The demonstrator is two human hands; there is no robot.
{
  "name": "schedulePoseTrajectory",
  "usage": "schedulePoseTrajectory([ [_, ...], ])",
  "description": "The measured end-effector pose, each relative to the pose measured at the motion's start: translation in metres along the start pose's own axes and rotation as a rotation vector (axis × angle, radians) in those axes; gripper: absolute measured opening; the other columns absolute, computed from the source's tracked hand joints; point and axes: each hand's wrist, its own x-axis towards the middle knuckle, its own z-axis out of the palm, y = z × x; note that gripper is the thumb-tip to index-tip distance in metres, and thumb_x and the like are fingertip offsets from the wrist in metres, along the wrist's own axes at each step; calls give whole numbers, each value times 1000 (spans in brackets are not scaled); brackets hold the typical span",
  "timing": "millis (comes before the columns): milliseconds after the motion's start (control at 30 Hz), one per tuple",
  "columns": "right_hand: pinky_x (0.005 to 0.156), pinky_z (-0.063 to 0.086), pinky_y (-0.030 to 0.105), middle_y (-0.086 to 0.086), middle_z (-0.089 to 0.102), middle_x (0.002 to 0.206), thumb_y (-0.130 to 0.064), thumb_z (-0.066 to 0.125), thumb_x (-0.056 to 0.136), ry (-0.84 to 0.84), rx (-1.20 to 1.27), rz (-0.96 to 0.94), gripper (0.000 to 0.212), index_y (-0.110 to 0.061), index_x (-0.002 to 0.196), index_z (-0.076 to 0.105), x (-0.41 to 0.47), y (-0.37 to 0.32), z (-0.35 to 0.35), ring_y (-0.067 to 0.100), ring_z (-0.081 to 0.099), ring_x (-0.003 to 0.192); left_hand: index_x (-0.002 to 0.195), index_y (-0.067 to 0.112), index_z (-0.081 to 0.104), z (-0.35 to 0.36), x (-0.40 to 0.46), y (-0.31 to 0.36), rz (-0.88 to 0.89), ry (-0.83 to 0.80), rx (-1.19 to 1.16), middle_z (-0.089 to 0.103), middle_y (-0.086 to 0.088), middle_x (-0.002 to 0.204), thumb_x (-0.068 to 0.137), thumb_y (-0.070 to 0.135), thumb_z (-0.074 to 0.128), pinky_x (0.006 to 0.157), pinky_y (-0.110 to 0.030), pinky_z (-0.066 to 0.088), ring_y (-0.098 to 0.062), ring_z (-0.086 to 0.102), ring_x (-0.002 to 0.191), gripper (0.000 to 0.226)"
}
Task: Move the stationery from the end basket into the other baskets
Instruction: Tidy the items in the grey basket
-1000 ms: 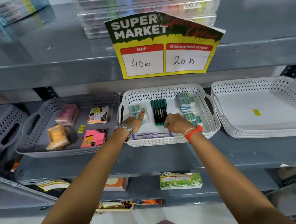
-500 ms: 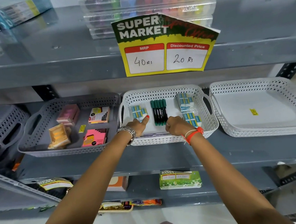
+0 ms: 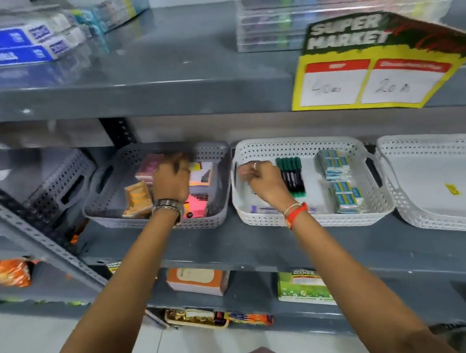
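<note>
a: where's the left hand point(image 3: 171, 179)?
b: over the grey basket point(image 3: 217, 206), curled, contents unclear (blurred).
a: the right hand point(image 3: 263, 183)?
b: fisted in the white basket point(image 3: 344, 218), beside the green markers point(image 3: 291, 175); can't tell what it holds.

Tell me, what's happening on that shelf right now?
Left hand over grey basket. Right hand in middle white basket, fingers curled. End basket looks empty. Nothing blocking.

Grey perforated plastic basket point(image 3: 213, 161): pink pad point(image 3: 196, 207), orange block point(image 3: 138, 198). White perforated plastic basket point(image 3: 302, 144): green-capped black markers point(image 3: 291, 175), blue-yellow eraser packs point(image 3: 347, 198). Yellow price sign point(image 3: 371, 63), red headers, dark green top. Red wrist thread point(image 3: 296, 214).
</note>
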Motion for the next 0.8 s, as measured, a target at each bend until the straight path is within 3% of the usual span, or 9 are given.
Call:
schedulePoseTrajectory([
  [100, 77, 54, 21, 33, 67, 109, 17, 41, 81, -121, 176, 11, 32, 17, 101, 66, 5, -28, 57, 37, 64, 107, 121, -3, 55, -33, 28, -47, -247, 76, -13, 54, -28, 126, 95, 20, 42, 90, -38, 39, -40, 50, 115, 37],
  [167, 63, 44, 9, 29, 68, 108, 14, 42, 85, -213, 150, 12, 31, 14, 104, 66, 5, -47, 96, 24, 62, 99, 129, -4, 48, -52, 48, -77, -419, 9, -42, 47, -25, 136, 97, 23, 34, 98, -37, 36, -38, 44, 123, 44],
  [200, 60, 41, 12, 21, 69, 101, 9, 43, 86, -268, 96, 8, 30, 8, 102, 68, 5, -54, 114, 18, 58, 94, 133, -4, 44, -59, 57, -90, -478, -59, -73, 43, -24, 140, 98, 24, 30, 100, -37, 36, -37, 42, 126, 46],
  [267, 63, 39, 24, 15, 64, 92, 3, 43, 86, -389, -14, 6, 26, 0, 94, 68, 5, -66, 146, 18, 56, 91, 138, -4, 36, -71, 67, -105, -557, -223, -171, 39, -22, 143, 100, 28, 25, 100, -36, 38, -36, 41, 129, 51],
  [367, 82, 46, 34, 23, 65, 108, -4, 45, 89, -457, -94, 30, 29, 8, 108, 63, 7, -81, 177, 31, 61, 105, 139, -1, 35, -75, 74, -115, -638, -316, -331, 40, -21, 143, 98, 45, 22, 100, -40, 40, -34, 43, 128, 64],
  [533, 97, 45, 41, 24, 59, 125, -9, 41, 93, -428, -153, 77, 32, 1, 120, 55, 4, -95, 195, 37, 56, 116, 127, -1, 50, -72, 83, -119, -813, -482, -480, 52, -18, 132, 89, 66, 9, 99, -39, 39, -31, 50, 119, 88],
  [600, 100, 42, 44, 25, 60, 124, -11, 40, 93, -420, -170, 84, 28, -1, 112, 58, 2, -94, 202, 39, 56, 115, 96, 2, 61, -72, 87, -125, -812, -476, -456, 71, -16, 93, 88, 67, 7, 85, -36, 46, -29, 59, 90, 84],
  [667, 100, 41, 46, 26, 63, 116, -12, 40, 93, -419, -178, 93, 25, 1, 102, 60, 0, -94, 206, 40, 57, 112, 72, 9, 54, -71, 87, -125, -841, -470, -431, 65, -10, 52, 88, 67, 7, 86, -35, 46, -21, 50, 65, 76],
  [800, 103, 37, 51, 17, 58, 91, -6, 40, 89, -422, -216, 92, 15, -5, 86, 55, -1, -98, 206, 40, 58, 109, 73, 11, 56, -71, 90, -128, -794, -464, -407, 56, -10, 64, 92, 61, 11, 58, -26, 41, -20, 49, 61, 70],
])
